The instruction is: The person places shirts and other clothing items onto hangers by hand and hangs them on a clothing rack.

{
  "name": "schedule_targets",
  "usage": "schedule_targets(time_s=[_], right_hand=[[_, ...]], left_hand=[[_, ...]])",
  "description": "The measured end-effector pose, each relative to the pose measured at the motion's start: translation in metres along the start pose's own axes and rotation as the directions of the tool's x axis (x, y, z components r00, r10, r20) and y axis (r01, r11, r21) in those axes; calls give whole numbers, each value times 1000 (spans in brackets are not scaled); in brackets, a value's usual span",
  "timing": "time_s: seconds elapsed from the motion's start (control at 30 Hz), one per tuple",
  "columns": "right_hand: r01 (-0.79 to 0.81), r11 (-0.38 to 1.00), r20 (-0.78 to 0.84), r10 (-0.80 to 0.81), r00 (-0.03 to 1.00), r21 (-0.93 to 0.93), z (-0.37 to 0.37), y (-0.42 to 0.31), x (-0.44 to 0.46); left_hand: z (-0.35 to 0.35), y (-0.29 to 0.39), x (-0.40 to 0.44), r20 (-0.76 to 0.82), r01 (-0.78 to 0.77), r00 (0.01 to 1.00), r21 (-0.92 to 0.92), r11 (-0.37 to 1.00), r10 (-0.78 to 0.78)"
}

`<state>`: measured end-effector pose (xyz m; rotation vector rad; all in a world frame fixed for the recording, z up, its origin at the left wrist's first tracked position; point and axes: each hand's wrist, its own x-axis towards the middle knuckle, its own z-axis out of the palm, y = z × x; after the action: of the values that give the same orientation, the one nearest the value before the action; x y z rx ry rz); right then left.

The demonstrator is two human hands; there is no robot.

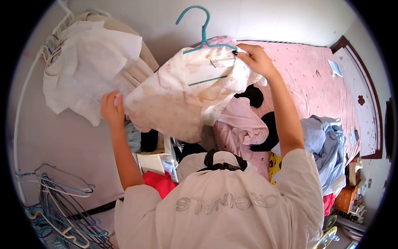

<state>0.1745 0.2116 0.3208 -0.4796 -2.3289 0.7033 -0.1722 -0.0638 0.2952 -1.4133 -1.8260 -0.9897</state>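
Note:
A white garment with a pale print (pixel 166 95) hangs on a teal hanger (pixel 205 31) in front of me, its hook pointing up. My right hand (pixel 258 61) is closed on the garment's shoulder and the hanger's right end. At the left, my left hand (pixel 112 108) is raised beside the garment's far edge, its fingers partly blurred; whether it grips the cloth I cannot make out. Behind the left side of the garment, white clothes (pixel 87 62) hang from a rack.
A white rack pole (pixel 18 124) stands at the left, with many empty hangers (pixel 62 207) low down. A pink bed (pixel 306 79) bears a pink garment (pixel 244 124) and blue striped clothes (pixel 325 141). A red cloth (pixel 161 182) and open box (pixel 151 163) lie below.

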Motion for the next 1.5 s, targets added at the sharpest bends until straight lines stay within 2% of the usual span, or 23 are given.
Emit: schedule_targets(time_s=[0.07,0.1,0.13,0.17,0.23,0.27,0.37,0.47,0.57,0.7,0.8,0.9,1.0,1.03,1.1,1.13,1.2,1.23,1.27,1.37,1.4,1.5], right_hand=[[108,994,19,-107,994,-31,1,-2,6],[157,987,43,-155,987,-44,5,-7,8],[222,975,1,-222,975,-16,10,-23,11],[245,968,41,-243,969,-58,12,-29,18],[243,959,86,-232,969,-149,19,-27,28],[258,951,57,-252,966,-171,18,-28,32],[275,919,-55,-302,952,-283,13,-27,33],[242,853,-152,-345,926,-464,11,1,38],[130,898,-73,-176,982,-420,17,-5,51],[269,857,-40,-318,947,-439,46,-19,65],[331,878,-11,-357,934,-346,70,-36,64],[323,912,20,-329,944,-255,94,-42,63],[174,945,206,-119,971,-276,97,-57,62],[254,926,79,-241,967,-280,100,-63,64],[398,862,-170,-463,870,-314,106,-75,66],[370,896,-143,-411,900,-246,107,-86,65],[488,831,-199,-543,816,-266,121,-107,79],[543,794,-228,-602,765,-275,130,-117,86],[584,757,-235,-649,724,-292,139,-123,96],[621,748,-177,-661,729,-236,162,-133,129],[583,784,-114,-613,782,-213,167,-137,136],[480,862,46,-479,877,-163,180,-152,156]], left_hand=[[3,41,22,-108,-202,974,-38,979,197],[9,61,25,-4,-198,980,-87,976,198],[17,82,26,104,-178,976,-134,975,192],[23,92,25,207,-149,961,-177,973,184],[27,86,27,325,62,946,-181,981,0],[28,79,33,372,153,925,-178,972,-77],[19,57,34,103,38,994,-27,999,-35],[-1,46,43,49,145,989,-74,987,-142],[-13,29,46,-17,93,996,52,994,-92],[-33,31,49,-250,52,967,383,922,49],[-42,21,52,-382,17,910,421,907,161],[-53,13,54,-403,66,909,401,914,111],[-61,-2,46,-371,128,928,405,905,35],[-63,-7,44,-383,139,924,390,910,22],[-68,-15,39,-406,168,914,356,919,-9],[-71,-16,39,-433,208,899,286,935,-68],[-76,-18,36,-476,284,859,137,949,-189],[-80,-23,37,-474,277,860,121,953,-190],[-85,-29,37,-473,272,860,108,956,-192],[-102,-42,36,-435,262,877,72,962,-206],[-107,-48,37,-423,258,881,59,964,-211],[-115,-63,33,-389,401,850,39,915,-356]])
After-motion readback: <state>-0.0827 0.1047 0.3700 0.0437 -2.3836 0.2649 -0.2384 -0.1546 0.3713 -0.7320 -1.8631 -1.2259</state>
